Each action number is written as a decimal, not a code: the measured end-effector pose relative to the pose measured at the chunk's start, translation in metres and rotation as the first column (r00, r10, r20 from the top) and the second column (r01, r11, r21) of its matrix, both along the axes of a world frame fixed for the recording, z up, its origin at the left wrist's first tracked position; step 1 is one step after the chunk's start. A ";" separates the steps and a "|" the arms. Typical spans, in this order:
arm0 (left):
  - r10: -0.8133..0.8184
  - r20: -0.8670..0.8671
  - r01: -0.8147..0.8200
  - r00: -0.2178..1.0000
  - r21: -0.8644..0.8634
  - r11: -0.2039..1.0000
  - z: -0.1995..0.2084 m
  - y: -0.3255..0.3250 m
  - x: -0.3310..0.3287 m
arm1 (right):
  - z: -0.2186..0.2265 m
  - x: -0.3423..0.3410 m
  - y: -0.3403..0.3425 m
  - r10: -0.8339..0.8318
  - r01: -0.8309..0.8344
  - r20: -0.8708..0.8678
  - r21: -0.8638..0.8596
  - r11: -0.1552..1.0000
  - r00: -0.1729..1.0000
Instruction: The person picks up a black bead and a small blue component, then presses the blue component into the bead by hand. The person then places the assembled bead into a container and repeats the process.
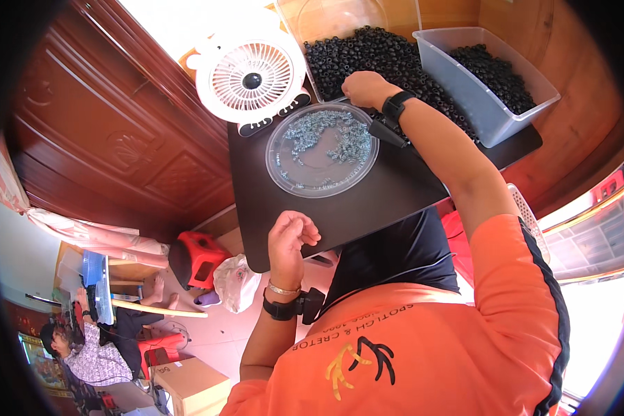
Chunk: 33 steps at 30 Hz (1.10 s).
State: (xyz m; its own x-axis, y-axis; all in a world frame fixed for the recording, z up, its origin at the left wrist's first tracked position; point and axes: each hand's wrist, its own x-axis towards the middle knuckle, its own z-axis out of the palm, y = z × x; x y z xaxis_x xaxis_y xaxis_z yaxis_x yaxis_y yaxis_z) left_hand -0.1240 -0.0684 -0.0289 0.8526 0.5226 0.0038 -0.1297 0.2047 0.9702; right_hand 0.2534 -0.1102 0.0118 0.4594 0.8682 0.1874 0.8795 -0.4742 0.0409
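My right hand (369, 89) reaches over the near edge of a heap of small black ring-like parts (388, 59). Its fingers are curled closed, and whatever they may hold is hidden. In front of my body, near the table's front edge, my left hand (291, 236) is raised with fingers bent inward; I cannot make out what is in it. Between the hands lies a round clear shallow tray (301, 182), with many tiny bluish-silver pieces (350, 144) scattered in it, thickest at its far and right sides.
A white fan (253, 80) stands left of the tray on the black table (409, 180). A clear plastic bin (457, 90) of black parts sits at the right. Beyond the table's left are a red stool (204, 260), a white bag (237, 283), a cardboard box (191, 385) and another seated person (100, 357).
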 end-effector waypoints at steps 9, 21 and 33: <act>-0.007 0.019 0.007 1.000 0.015 1.000 0.003 0.002 0.001 | 0.001 0.008 -0.011 -0.008 0.005 -0.144 -0.018 1.000 0.989; -0.108 0.179 0.091 0.978 0.100 0.991 0.065 0.044 0.055 | 0.001 -0.013 -0.062 0.155 -0.116 -0.293 0.144 0.983 0.944; -0.014 0.179 0.009 0.984 0.025 1.000 0.041 0.086 0.097 | 0.023 0.014 -0.070 0.089 -0.050 -0.219 0.177 0.983 0.972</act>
